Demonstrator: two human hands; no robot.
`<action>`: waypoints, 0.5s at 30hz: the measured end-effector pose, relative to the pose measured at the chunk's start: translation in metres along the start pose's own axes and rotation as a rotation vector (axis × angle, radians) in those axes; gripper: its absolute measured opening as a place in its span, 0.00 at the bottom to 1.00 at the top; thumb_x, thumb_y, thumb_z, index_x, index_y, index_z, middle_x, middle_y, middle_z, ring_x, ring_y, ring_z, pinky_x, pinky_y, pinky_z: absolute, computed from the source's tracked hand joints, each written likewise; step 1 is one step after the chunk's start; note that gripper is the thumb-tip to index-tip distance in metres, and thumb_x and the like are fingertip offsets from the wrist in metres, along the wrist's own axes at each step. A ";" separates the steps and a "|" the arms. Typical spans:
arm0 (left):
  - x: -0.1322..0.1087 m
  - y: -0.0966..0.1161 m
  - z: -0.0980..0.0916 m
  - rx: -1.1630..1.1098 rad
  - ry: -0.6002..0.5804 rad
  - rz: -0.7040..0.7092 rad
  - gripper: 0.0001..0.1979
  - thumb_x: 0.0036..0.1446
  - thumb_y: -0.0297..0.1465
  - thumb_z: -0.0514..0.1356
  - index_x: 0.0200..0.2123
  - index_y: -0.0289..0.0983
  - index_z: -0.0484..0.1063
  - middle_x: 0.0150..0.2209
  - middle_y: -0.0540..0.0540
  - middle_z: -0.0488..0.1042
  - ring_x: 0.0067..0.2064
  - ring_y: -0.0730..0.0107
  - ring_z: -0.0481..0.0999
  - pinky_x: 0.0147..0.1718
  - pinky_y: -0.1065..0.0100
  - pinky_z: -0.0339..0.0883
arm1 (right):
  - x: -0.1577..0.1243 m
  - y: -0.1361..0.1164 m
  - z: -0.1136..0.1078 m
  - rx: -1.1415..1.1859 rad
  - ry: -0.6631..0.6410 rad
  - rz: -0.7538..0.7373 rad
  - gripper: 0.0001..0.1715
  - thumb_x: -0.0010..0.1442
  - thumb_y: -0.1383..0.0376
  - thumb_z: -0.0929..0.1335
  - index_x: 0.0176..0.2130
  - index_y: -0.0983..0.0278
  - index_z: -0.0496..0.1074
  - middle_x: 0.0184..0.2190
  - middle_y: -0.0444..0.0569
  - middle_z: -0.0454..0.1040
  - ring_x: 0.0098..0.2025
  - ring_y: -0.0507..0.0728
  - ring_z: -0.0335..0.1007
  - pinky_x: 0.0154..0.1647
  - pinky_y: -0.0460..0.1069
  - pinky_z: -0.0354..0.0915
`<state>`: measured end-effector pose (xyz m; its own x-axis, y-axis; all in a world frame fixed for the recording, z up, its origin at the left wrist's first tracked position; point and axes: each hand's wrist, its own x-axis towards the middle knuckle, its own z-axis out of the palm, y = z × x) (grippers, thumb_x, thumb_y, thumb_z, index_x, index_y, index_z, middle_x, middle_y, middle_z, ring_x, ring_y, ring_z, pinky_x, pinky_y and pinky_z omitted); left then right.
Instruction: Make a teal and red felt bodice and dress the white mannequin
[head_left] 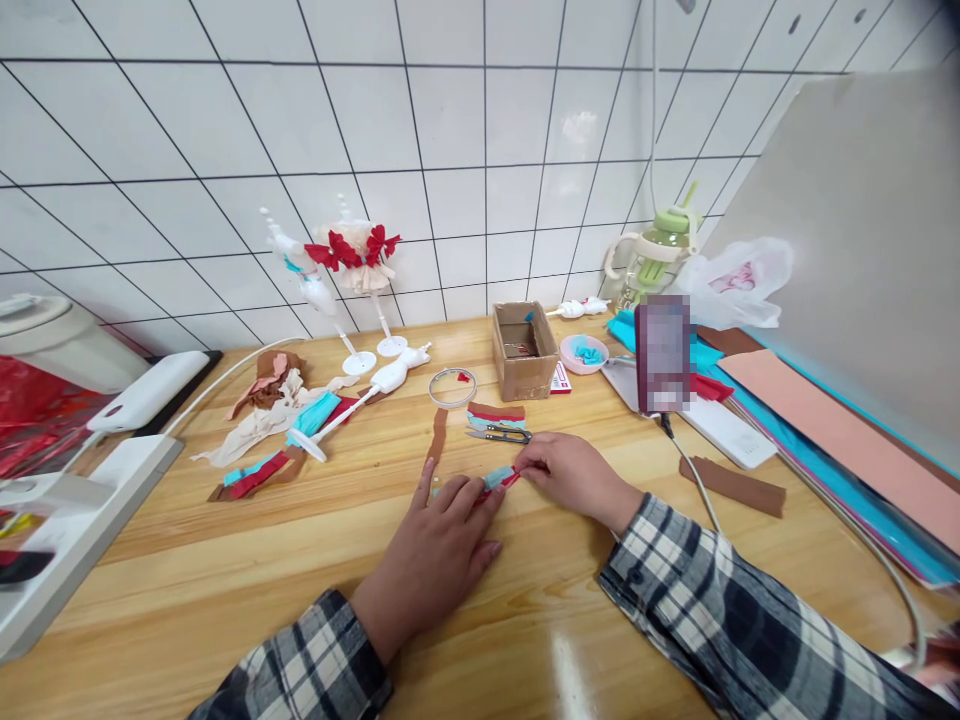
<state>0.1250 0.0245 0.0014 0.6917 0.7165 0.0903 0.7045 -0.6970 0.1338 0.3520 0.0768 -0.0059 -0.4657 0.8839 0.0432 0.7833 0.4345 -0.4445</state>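
Note:
My left hand (pixel 442 545) lies palm down on the wooden table with its fingers spread. Its fingertips rest on a small strip layered in pale blue and red (pixel 498 479), which looks like crepe paper or thin cloth. At the strip's right end, my right hand (pixel 574 475) pinches the red edge between thumb and fingers. Just beyond the hands lie thread snips (pixel 501 434), beside a short stack of brown, red and blue strips (pixel 496 413). A narrow brown strip (pixel 437 437) runs out from near my left index finger.
Behind are a clear ring (pixel 452 387), cardboard box (pixel 525 365) and pink bowl (pixel 585 353). White mini mannequins (pixel 371 270) stand at the wall; another (pixel 390 375) lies among scraps. A phone (pixel 663 355) with a cable stands right, near coloured sheets (pixel 847 420). A power strip (pixel 82 540) lies left.

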 end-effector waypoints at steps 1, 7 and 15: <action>0.000 0.000 0.001 0.006 -0.003 -0.002 0.24 0.64 0.42 0.49 0.61 0.43 0.61 0.54 0.43 0.69 0.56 0.56 0.64 0.63 0.46 0.37 | -0.001 0.001 -0.001 -0.026 -0.011 -0.004 0.10 0.60 0.67 0.65 0.37 0.59 0.78 0.35 0.46 0.77 0.40 0.54 0.71 0.41 0.46 0.63; -0.002 -0.003 0.004 0.026 0.013 -0.008 0.25 0.64 0.43 0.49 0.62 0.45 0.59 0.55 0.44 0.69 0.56 0.55 0.64 0.62 0.44 0.39 | -0.012 0.006 -0.016 -0.158 -0.005 0.046 0.19 0.62 0.69 0.61 0.47 0.56 0.76 0.40 0.48 0.76 0.42 0.54 0.71 0.42 0.46 0.62; -0.002 -0.003 0.002 0.007 0.026 0.000 0.24 0.63 0.42 0.50 0.61 0.45 0.61 0.54 0.44 0.70 0.55 0.55 0.64 0.62 0.43 0.40 | -0.015 -0.007 -0.017 -0.230 -0.055 -0.045 0.21 0.59 0.70 0.62 0.43 0.53 0.78 0.37 0.47 0.74 0.40 0.56 0.71 0.38 0.48 0.61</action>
<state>0.1220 0.0248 -0.0015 0.6873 0.7171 0.1160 0.7057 -0.6970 0.1274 0.3602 0.0635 0.0122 -0.5194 0.8545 0.0071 0.8313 0.5072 -0.2273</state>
